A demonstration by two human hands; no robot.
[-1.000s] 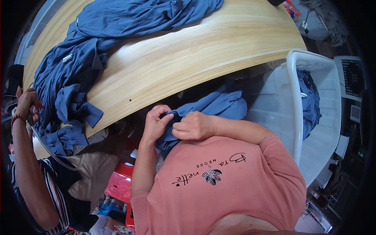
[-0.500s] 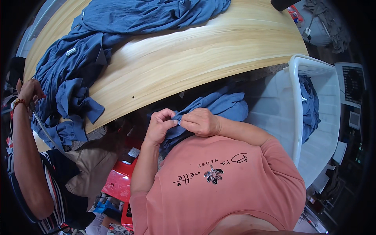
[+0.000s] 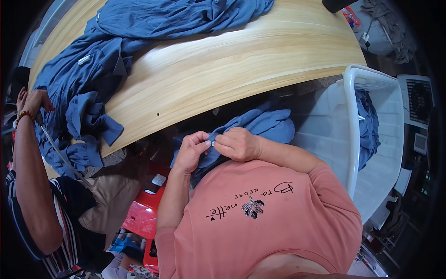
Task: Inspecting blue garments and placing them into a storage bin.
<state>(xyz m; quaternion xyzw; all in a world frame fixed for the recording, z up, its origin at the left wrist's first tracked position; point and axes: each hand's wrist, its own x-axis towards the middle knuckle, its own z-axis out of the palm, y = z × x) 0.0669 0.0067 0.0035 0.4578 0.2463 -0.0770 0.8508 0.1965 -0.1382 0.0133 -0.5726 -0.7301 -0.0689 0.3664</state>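
A blue garment (image 3: 273,124) hangs in folds over my lap, below the near edge of the table. My left hand (image 3: 190,151) pinches its cloth between thumb and forefinger. Close beside it, my right hand (image 3: 239,143) is closed on the same garment, fingers curled in. A small pale round piece, which looks like a button (image 3: 213,143), shows between the two sets of fingertips. The fingers hide most of the cloth at that spot.
More blue garments (image 3: 172,21) lie along the far and left side of the wooden table (image 3: 223,69). A co-worker's hand (image 3: 35,102) is at the left edge. The white plastic bin (image 3: 350,125) on the right holds blue cloth. A red stool (image 3: 141,216) stands lower left.
Both my hands keep nearly the same place, with a slight shift of the fingers at the pale round piece. Cloth now shows left of my left hand. The co-worker's hand has shifted slightly.
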